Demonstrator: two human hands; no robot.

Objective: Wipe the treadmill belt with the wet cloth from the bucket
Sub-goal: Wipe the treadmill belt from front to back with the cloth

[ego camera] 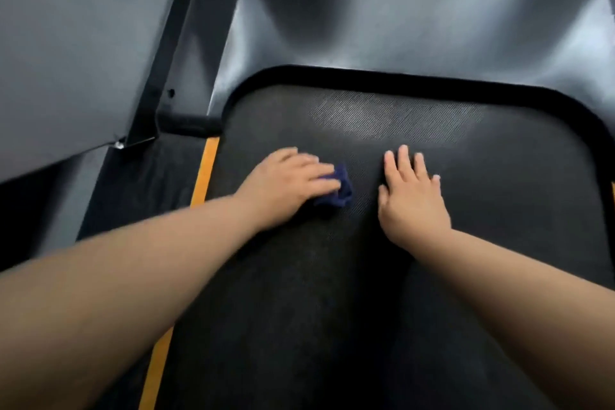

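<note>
While the fingers (312, 173) of the left hand (283, 188) curl down over a bunched dark blue cloth (337, 188), pinning it against the treadmill belt (332, 309), only the far edge of the cloth pokes out past the fingertips. That grip looks like a pressing hold meant for scrubbing: the palm bears down so the damp fabric drags on the textured surface rather than sliding free. Just beside it, apart from the cloth, the right hand (412, 200) lies flat on the belt with its fingers spread and holding nothing, most likely as a prop for the person's weight while leaning forward.

Both forearms reach in from the near edge, so the wiping is under way close to the front end of the belt. A paler, streaked patch (396, 121) lies on the belt just beyond the hands; whether it is dust, wetness or glare I cannot tell. Farther out, the glossy motor hood (416, 10) rises past the belt's rounded black rim, limiting any forward stroke. An orange stripe (204, 173) marks the left side rail, with a grey upright (76, 53) beyond. No bucket is in view.
</note>
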